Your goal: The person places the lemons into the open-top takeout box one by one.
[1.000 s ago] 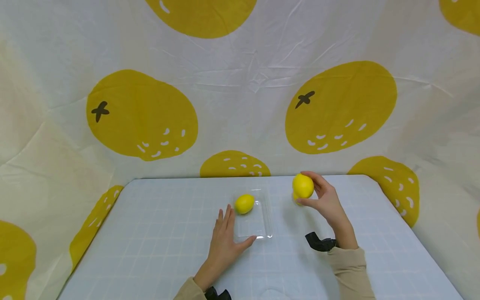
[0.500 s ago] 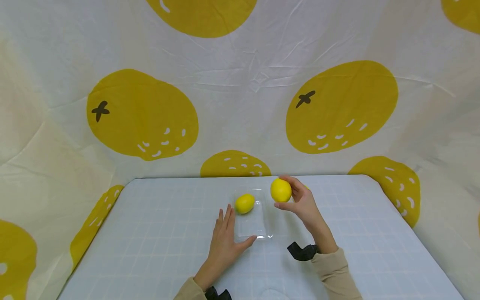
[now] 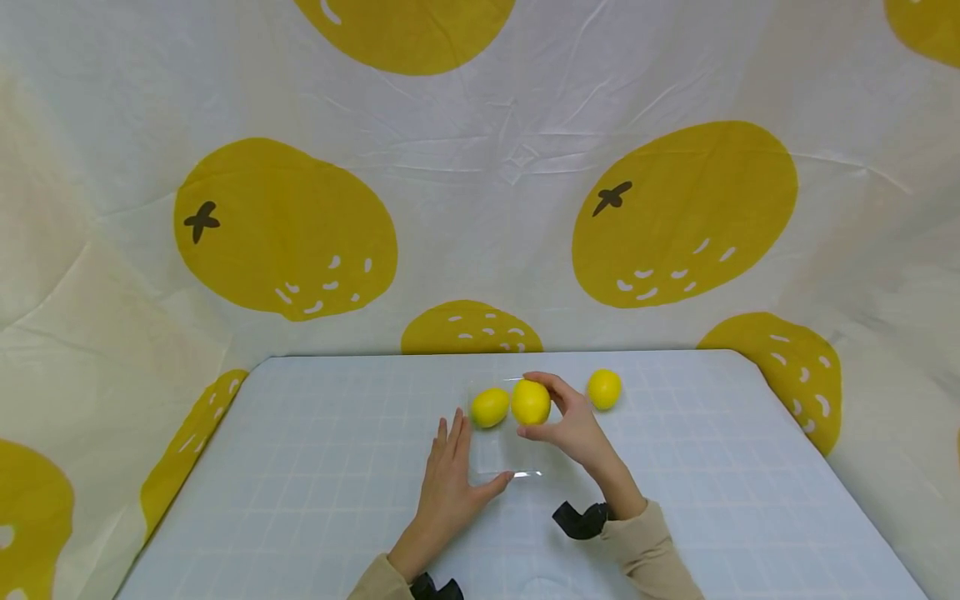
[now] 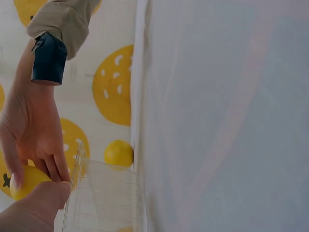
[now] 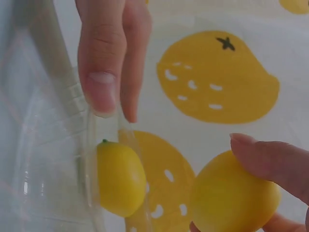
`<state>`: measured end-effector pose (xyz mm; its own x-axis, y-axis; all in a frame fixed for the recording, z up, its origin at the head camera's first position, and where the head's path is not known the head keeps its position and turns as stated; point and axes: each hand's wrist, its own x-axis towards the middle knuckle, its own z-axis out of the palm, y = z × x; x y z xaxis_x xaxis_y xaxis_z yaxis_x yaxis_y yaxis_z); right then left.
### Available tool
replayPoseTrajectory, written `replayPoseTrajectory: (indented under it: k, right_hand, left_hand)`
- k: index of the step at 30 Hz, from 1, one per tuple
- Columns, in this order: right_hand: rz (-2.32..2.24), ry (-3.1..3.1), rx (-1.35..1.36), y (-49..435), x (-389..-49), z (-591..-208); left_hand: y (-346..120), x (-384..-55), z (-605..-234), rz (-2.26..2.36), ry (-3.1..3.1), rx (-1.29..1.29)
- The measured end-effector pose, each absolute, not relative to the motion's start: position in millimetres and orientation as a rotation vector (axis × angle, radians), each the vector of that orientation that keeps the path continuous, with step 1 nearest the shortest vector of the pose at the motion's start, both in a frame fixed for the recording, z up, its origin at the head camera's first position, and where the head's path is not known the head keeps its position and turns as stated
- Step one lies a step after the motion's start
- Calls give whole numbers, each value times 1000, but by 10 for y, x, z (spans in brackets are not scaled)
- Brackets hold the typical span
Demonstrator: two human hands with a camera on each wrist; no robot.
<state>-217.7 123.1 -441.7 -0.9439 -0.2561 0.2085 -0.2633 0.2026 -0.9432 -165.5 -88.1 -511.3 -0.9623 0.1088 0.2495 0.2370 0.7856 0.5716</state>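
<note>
In the head view my right hand (image 3: 573, 421) pinches a yellow lemon (image 3: 530, 403) between thumb and fingers, over the right side of a clear plastic box (image 3: 527, 474). Inside the box, at its far left, lies another lemon (image 3: 490, 407), whose small green tip shows in the right wrist view. My left hand (image 3: 452, 479) is beside the box's left side, fingers straight and thumb spread toward the near rim. The left wrist view shows the held lemon (image 4: 29, 182) raised near the box wall (image 4: 106, 198), partly behind my left thumb (image 4: 46, 200).
A third lemon (image 3: 604, 389) sits on the table to the right of the box. The pale checked tablecloth (image 3: 300, 467) ends at a cloth backdrop (image 3: 480, 242) with large printed lemons. A faint clear round edge (image 3: 551, 583) shows at the near table side.
My right hand has moved left and then down with its lemon, from beside the box to over it. The third lemon has come into full view. My left hand has stayed put.
</note>
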Motion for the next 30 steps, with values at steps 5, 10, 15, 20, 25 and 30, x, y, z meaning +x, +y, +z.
replayPoseTrajectory:
  k: [5,10,15,20,25,30]
  right_hand:
    - [1778,-2522,536,1107,-2157,-4517]
    - [1614,-2596,500,1007,-2142,-4598]
    - [1435,-2640,562,964,-2143,-4650]
    - [1208,-2664,609,937,-2154,-4695]
    - [1008,-2625,676,917,-2149,-4729]
    - [861,-2616,689,897,-2140,-4764]
  left_hand:
    - [-882,-1660,-5119,-936,-2756,-292]
    - [-894,-1668,-5136,-937,-2710,-329]
    - [-902,-1667,-5152,-930,-2704,-335]
    - [-902,-1665,-5155,-914,-2696,-342]
    - [-900,-1664,-5154,-911,-2701,-335]
    - [-891,-1662,-5136,-916,-2730,-317]
